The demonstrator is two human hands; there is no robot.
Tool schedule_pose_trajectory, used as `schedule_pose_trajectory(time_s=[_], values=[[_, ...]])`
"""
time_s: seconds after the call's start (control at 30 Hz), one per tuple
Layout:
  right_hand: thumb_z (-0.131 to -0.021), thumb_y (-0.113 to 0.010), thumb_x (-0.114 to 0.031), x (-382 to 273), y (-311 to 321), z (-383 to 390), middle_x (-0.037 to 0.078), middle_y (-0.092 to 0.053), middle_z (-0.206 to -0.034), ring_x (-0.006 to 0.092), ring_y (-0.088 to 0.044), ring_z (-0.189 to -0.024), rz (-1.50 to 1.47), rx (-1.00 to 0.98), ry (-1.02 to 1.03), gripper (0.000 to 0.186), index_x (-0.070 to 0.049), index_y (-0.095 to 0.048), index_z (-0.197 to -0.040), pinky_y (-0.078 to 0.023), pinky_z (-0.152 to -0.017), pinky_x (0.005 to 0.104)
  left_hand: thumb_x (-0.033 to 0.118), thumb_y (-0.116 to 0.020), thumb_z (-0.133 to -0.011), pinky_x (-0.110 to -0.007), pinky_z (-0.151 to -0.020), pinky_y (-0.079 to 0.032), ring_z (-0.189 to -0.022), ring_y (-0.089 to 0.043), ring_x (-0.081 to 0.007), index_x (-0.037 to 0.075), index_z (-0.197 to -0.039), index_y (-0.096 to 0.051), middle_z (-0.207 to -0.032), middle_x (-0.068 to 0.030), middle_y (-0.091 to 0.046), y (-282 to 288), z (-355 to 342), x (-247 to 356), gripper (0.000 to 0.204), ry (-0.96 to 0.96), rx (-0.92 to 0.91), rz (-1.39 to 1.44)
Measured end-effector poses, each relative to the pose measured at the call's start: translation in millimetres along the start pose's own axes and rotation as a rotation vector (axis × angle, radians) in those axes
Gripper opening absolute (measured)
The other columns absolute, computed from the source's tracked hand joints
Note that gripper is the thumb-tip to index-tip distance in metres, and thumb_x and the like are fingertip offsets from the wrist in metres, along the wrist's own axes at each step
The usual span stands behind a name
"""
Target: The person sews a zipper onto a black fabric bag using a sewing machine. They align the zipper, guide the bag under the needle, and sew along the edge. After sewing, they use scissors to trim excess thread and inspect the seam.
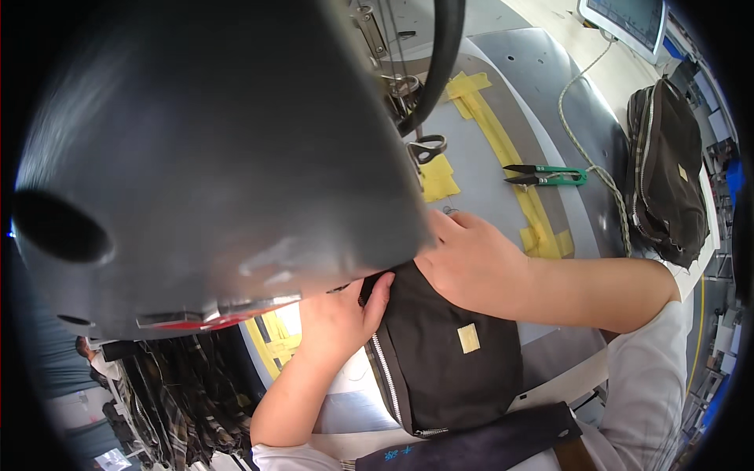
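A dark fabric pouch (440, 373) with a silver zipper along its left side and a small pale patch lies under my hands on the sewing bed. My left hand (338, 318) grips its far left edge, thumb on top; its other fingers are partly hidden by the big dark grey head of a sewing machine (236, 173). Just right of that, my right hand (475, 259) has its fingers curled down at the pouch's far end, close to the needle area. The machine head hides the fingertips and the far edge of the cloth.
Green-handled thread snips (550, 175) lie on the bed beside yellow tape strips (503, 145). A second dark zippered pouch (667, 169) sits at the right, next to a cord (577, 125). Plaid cloth pieces (192, 392) hang at lower left. A screen (628, 20) stands at the back right.
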State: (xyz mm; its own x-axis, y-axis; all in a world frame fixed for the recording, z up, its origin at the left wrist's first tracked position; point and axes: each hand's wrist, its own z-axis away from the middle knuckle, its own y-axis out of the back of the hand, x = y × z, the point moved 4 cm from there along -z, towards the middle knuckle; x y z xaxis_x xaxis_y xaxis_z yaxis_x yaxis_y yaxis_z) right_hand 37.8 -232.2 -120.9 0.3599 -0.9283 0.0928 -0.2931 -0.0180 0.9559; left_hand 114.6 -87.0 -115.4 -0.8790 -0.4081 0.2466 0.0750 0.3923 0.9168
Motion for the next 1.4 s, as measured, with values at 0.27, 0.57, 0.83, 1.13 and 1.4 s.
schedule_pose_trajectory(time_s=[0.27,0.57,0.83,1.13,1.4], values=[[-0.074,-0.061,-0.019,9.0,-3.2,1.1,0.004,-0.054,-0.089,0.0182,-0.053,-0.085,0.018,0.106,-0.111,0.027,-0.004,-0.065,-0.095,-0.046,-0.062,0.0261,0.012,-0.067,-0.087,-0.029,-0.050,-0.043,-0.054,-0.053,-0.0166,-0.001,-0.096,-0.065,-0.074,-0.0070,-0.061,-11.3,1.7,-17.3,0.016,0.156,0.095,0.066],[-0.078,-0.065,-0.015,29.6,-4.7,-4.5,0.006,-0.056,-0.090,0.0227,-0.057,-0.085,-0.365,0.239,-0.312,0.022,-0.005,-0.059,-0.096,-0.051,-0.064,0.0335,0.011,-0.069,-0.086,-0.026,-0.046,-0.033,-0.046,-0.039,-0.0099,-0.002,-0.093,-0.064,-0.065,-0.0020,-0.054,-14.5,-1.3,-22.9,0.016,0.326,0.037,0.326],[-0.074,-0.070,-0.012,30.0,-10.8,-3.0,0.003,-0.055,-0.091,0.0230,-0.056,-0.083,-0.409,0.261,-0.315,0.020,-0.007,-0.060,-0.090,-0.049,-0.066,0.0353,0.010,-0.068,-0.085,-0.026,-0.049,-0.035,-0.049,-0.040,-0.0092,0.003,-0.101,-0.068,-0.074,-0.0051,-0.063,-10.0,-3.1,-16.9,0.018,0.335,-0.005,0.284],[-0.074,-0.063,-0.013,20.6,-8.3,-2.6,0.002,-0.055,-0.092,0.0184,-0.054,-0.088,-0.199,0.176,-0.204,0.017,-0.006,-0.065,-0.089,-0.049,-0.073,0.0307,-0.003,-0.063,-0.079,-0.033,-0.080,-0.050,-0.089,-0.064,-0.0251,0.006,-0.103,-0.069,-0.108,-0.0058,-0.068,-4.5,-4.6,-2.4,0.026,0.030,-0.002,0.043],[-0.073,-0.061,-0.016,11.9,-8.3,0.3,0.002,-0.054,-0.087,0.0170,-0.053,-0.084,-0.100,0.206,-0.093,0.017,-0.003,-0.067,-0.083,-0.044,-0.070,0.0281,-0.005,-0.063,-0.072,-0.036,-0.081,-0.051,-0.091,-0.063,-0.0264,0.007,-0.106,-0.068,-0.113,-0.0046,-0.066,1.1,-9.0,9.8,0.036,-0.064,-0.026,-0.040]])
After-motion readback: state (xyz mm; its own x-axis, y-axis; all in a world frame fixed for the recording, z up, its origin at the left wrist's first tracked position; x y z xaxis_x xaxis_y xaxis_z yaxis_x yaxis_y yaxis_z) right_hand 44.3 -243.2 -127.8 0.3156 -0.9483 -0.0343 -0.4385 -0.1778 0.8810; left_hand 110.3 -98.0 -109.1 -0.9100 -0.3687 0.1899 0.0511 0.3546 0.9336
